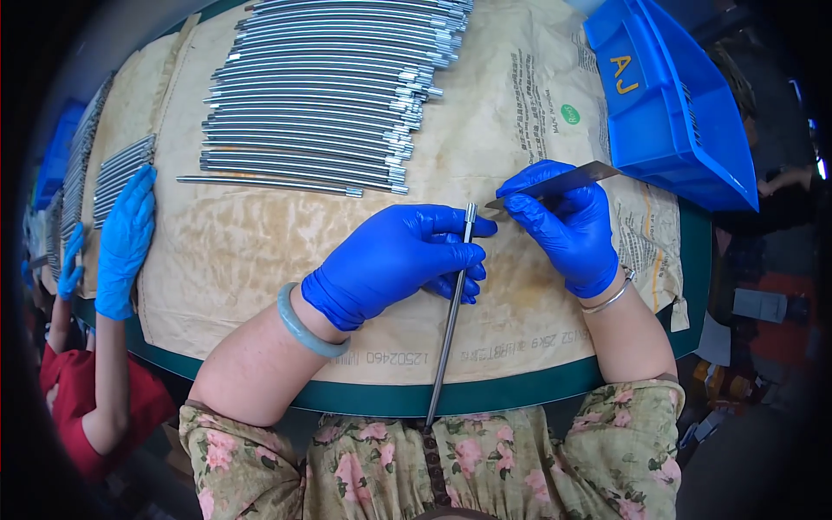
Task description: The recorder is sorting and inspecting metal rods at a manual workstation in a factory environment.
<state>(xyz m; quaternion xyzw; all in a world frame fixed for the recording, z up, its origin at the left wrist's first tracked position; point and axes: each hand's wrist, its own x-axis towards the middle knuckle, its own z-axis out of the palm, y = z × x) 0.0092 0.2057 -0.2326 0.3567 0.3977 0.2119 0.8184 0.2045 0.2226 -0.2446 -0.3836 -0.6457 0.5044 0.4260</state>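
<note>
My left hand (373, 264), in a dark blue glove, is closed round a slim metal rod (450, 334) just below its top end. The rod slants down over the table edge toward my lap. My right hand (572, 234), gloved alike, pinches a thin flat metal blade (568, 179). The blade's pointed tip is close to the rod's top; whether they touch I cannot tell. Beyond my hands lie many similar metal rods (312, 100) side by side, their thicker ends to the right. One separate rod (269, 182) lies nearest me along that row.
Brown paper sacking (260, 251) covers the green table (373, 399). A blue plastic bin (641, 113) stands at the far right. To the left, a co-worker's light-blue-gloved hand (126, 243) reaches beside another batch of rods (121, 173).
</note>
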